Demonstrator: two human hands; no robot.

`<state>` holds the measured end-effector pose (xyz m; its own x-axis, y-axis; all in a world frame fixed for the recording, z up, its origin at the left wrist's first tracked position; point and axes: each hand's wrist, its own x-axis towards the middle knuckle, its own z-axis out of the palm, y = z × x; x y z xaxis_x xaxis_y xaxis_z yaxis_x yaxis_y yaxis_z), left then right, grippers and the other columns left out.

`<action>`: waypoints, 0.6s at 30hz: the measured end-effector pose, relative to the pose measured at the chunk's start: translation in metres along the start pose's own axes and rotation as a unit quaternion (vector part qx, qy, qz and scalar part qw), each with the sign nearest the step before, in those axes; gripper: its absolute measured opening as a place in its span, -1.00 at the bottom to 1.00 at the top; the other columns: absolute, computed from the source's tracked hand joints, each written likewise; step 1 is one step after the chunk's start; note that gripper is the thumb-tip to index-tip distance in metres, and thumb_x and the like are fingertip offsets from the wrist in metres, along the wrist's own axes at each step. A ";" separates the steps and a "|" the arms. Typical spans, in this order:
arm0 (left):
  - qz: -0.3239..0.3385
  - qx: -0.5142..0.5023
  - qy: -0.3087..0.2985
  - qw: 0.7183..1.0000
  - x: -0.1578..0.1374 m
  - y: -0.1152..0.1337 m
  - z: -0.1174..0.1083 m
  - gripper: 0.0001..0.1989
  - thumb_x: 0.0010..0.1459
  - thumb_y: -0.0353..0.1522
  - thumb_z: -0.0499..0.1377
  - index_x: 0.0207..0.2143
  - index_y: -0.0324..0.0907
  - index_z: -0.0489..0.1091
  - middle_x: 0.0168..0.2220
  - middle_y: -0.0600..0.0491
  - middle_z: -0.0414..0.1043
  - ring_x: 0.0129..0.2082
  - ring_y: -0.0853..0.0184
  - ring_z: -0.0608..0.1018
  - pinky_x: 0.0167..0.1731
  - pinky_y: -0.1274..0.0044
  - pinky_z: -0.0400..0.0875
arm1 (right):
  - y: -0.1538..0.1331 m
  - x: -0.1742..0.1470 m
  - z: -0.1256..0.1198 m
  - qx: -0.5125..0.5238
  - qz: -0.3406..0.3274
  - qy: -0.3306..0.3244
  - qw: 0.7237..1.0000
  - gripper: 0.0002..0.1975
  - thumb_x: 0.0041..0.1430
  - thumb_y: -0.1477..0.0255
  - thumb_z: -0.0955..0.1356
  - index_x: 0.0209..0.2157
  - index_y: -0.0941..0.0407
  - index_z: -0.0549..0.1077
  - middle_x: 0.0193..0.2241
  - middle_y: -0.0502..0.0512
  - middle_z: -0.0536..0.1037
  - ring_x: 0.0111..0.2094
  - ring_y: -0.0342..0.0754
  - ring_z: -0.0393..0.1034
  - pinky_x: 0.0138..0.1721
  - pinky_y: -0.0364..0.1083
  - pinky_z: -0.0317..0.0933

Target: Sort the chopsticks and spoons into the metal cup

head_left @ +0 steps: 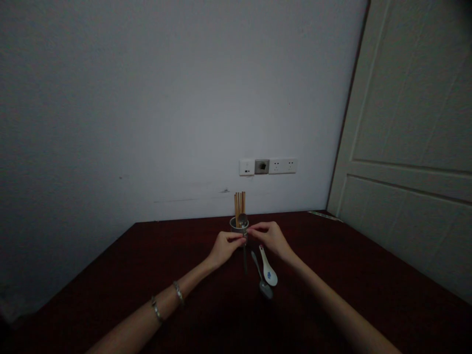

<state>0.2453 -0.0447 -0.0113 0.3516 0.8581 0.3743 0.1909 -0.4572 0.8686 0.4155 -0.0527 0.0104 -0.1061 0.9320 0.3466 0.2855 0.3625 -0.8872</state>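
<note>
Pinching a metal spoon bowl-up between thumb and fingers, left hand is sitting just in front of the metal cup, where chopsticks are standing. Right hand is bringing fingertips together beside it, exact hold unclear; second metal spoon and white spoon are lying close together nearer the wearer on the dark red table.
</note>
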 end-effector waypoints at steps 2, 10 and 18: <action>0.004 0.007 0.008 1.000 0.002 -0.001 -0.001 -0.71 -0.02 -0.27 0.16 -0.34 -0.31 0.50 -0.35 -0.04 0.52 -0.35 0.25 0.50 -0.31 0.49 0.34 | -0.004 0.004 0.008 -0.031 -0.020 0.012 0.999 -0.73 -0.10 0.30 0.35 -0.45 0.24 0.54 -0.55 0.13 0.55 -0.56 -0.11 0.36 -0.59 -0.21 0.18; 0.015 0.025 0.041 0.999 0.004 -0.007 -0.009 -0.74 -0.03 -0.31 0.16 -0.33 -0.29 0.50 -0.34 -0.03 0.52 -0.34 0.21 0.50 -0.32 0.48 0.35 | -0.008 0.021 0.023 -0.113 -0.039 0.020 0.993 -0.78 -0.09 0.36 0.34 -0.52 0.22 0.55 -0.64 0.09 0.52 -0.66 -0.16 0.33 -0.67 -0.25 0.11; 0.002 -0.007 0.122 0.993 0.022 -0.010 -0.016 -0.74 -0.10 -0.32 0.20 -0.36 -0.32 0.50 -0.40 -0.08 0.52 -0.43 0.29 0.49 -0.41 0.53 0.34 | -0.018 0.052 0.032 -0.093 0.006 0.021 0.995 -0.85 -0.15 0.46 0.34 -0.56 0.26 0.52 -0.70 0.04 0.48 -0.74 -0.22 0.26 -0.76 -0.31 0.04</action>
<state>0.2363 -0.0178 -0.0069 0.1195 0.8883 0.4434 0.1758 -0.4584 0.8712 0.3745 -0.0105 0.0347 -0.0636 0.9335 0.3529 0.4582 0.3415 -0.8207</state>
